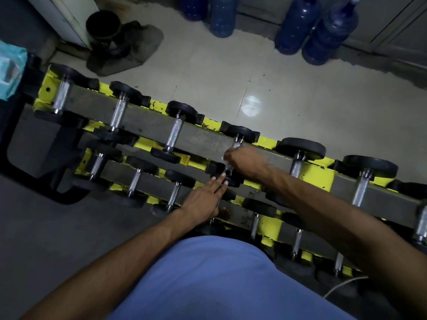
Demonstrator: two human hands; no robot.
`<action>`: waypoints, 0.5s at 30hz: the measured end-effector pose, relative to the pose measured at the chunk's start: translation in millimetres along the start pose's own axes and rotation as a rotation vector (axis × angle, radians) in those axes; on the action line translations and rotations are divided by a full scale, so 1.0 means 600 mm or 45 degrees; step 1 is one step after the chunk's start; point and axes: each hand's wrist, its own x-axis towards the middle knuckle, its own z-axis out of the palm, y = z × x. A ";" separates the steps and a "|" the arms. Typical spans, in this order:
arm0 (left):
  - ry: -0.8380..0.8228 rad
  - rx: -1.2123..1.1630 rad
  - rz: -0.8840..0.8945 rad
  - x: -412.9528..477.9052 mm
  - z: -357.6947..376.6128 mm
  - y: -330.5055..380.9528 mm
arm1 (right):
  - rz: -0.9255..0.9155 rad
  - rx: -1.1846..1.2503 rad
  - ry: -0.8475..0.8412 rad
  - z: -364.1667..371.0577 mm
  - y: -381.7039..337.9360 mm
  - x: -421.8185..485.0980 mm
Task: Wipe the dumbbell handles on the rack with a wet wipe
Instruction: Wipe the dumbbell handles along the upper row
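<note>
Head view: pale tiled floor (208, 72) lies beyond both hands, w/ one glare spot. Yellow rack (318, 174) runs diagonally under the hands: chipped paint, grey rails, several tiers of dumbbells w/ black round heads & knurled chrome bars. Blue water jugs (298, 24) stand far beyond the R hand (245, 161). Black bin (104, 26) sits on a dark mat (138, 49) far beyond the L hand (203, 199). Teal pack (10, 70) is at the frame edge, well left of the L hand.

Dumbbell (242, 132) being worked on lies on the top tier, w/ three more left of the R hand. R hand is curled round its handle (236, 144); only a short chrome bit shows past the knuckles. L hand has fingers straight & together, tips touching the near head (233, 181), just below the R hand. Wet wipe (225, 162) shows as a small whitish scrap at the R hand's left edge, against the handle.
</note>
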 end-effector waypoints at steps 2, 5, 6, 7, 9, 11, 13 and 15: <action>0.007 -0.018 -0.023 -0.001 0.002 0.004 | -0.143 -0.037 -0.082 0.017 -0.024 -0.015; 0.034 -0.038 -0.037 -0.001 0.005 0.008 | -0.114 0.045 -0.008 0.023 -0.017 -0.029; 0.044 -0.042 -0.040 -0.001 0.006 0.009 | -0.050 0.081 0.079 0.023 -0.009 -0.030; 0.047 -0.048 -0.039 -0.002 0.005 0.009 | 0.014 0.110 0.142 0.022 -0.007 -0.032; 0.031 -0.066 -0.032 -0.005 0.004 0.009 | 0.108 0.202 0.181 0.031 -0.019 -0.047; 0.030 -0.060 -0.014 -0.008 0.000 0.007 | 0.286 0.372 0.197 0.063 -0.044 -0.065; 0.024 -0.039 0.011 -0.009 -0.006 0.003 | 0.659 0.664 0.296 0.084 -0.060 -0.075; 0.016 -0.019 0.025 -0.009 -0.012 -0.002 | 0.982 0.918 0.281 0.093 -0.058 -0.067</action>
